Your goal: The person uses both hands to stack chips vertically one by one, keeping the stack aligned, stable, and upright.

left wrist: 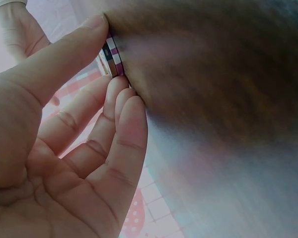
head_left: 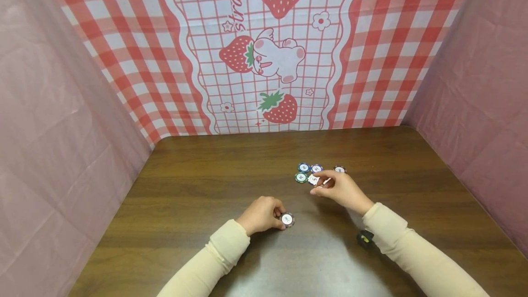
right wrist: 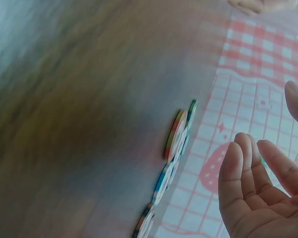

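Sleeves point(head_left: 416, 249) above a brown desk point(head_left: 185, 173).
The left hand point(head_left: 261, 214) pinches a chip point(head_left: 287, 219) (white-faced) at desk level; the right hand point(head_left: 344, 191), its grip wide, is over a chip cluster point(head_left: 301, 178) farther back.

The person wears pale cream sleeves point(head_left: 420, 258) with wide, gathered cuffs point(head_left: 231, 236); a small black piece point(head_left: 365, 238) marked yellow-green shows beside the right cuff point(head_left: 385, 222).
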A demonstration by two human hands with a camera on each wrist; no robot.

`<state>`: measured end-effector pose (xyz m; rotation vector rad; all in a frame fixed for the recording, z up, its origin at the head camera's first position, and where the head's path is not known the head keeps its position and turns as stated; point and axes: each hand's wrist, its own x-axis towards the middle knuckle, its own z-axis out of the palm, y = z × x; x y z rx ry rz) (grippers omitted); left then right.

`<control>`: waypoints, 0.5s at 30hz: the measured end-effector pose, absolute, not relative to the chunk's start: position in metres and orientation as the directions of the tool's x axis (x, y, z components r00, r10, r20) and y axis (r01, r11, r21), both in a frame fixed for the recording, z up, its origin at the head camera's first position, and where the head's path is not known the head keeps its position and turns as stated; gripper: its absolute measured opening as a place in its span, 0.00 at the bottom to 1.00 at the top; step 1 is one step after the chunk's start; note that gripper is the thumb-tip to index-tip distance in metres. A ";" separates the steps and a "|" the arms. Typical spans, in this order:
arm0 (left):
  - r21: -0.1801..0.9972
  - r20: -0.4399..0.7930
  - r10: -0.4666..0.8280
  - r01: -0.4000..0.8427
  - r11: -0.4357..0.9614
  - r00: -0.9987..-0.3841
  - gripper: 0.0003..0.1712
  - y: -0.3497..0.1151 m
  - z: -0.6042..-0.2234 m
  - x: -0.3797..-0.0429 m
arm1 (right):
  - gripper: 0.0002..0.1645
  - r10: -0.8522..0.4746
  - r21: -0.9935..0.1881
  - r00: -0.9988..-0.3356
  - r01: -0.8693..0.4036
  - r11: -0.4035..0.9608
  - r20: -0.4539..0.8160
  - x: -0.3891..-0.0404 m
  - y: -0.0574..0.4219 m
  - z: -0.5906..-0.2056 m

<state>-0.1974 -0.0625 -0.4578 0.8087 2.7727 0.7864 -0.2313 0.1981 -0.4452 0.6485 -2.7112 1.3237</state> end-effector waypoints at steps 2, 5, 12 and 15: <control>0.525 0.004 0.535 0.457 0.718 -0.845 0.15 -0.063 -0.458 -0.197 | 0.30 -0.334 -0.758 -0.920 -0.365 0.541 0.205 -0.233 0.203 -0.445; 0.529 0.005 0.536 0.457 0.715 -0.844 0.15 -0.063 -0.458 -0.198 | 0.30 -0.320 -0.766 -0.930 -0.339 0.546 0.184 -0.236 0.209 -0.446; 0.538 0.003 0.534 0.452 0.712 -0.845 0.15 -0.063 -0.458 -0.198 | 0.28 -0.294 -0.724 -0.942 -0.317 0.613 0.164 -0.243 0.220 -0.450; 0.539 -0.001 0.533 0.449 0.713 -0.846 0.15 -0.063 -0.458 -0.198 | 0.28 -0.305 -0.719 -0.940 -0.316 0.620 0.150 -0.245 0.224 -0.452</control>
